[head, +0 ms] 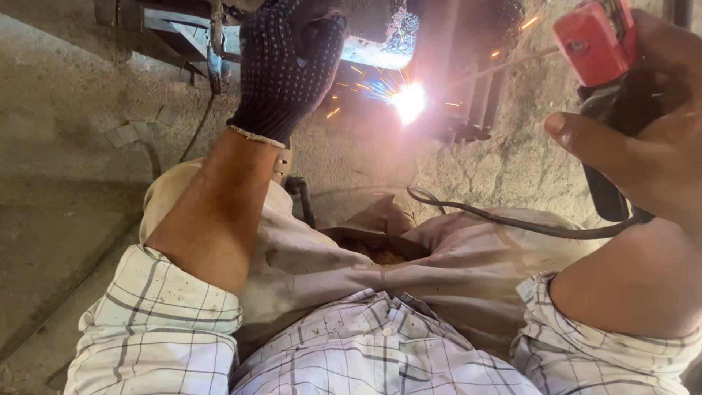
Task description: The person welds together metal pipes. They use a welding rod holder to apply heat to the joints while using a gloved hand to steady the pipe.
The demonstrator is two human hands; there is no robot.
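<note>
- you are in the middle of a weld: your right hand [643, 139] is clenched around the red-headed electrode holder [596, 44], and the thin rod [504, 66] runs from it down and left to the bright arc [408, 101].
- the arc sits on the dark metal frame [453, 73], which stands on the concrete floor [80, 139] just past your knees; sparks fly off to the left of it.
- your left hand [289, 62], in a dark dotted glove, is raised beside the frame's upper part; its fingers are hidden, so i cannot tell whether it grips anything.
- the black cable [512, 219] loops from the holder across your lap.
- next, i judge, you need a steady rod tip kept close to the joint.
- no container shows clearly; a dark rimmed shape between your knees is too hidden to name.
</note>
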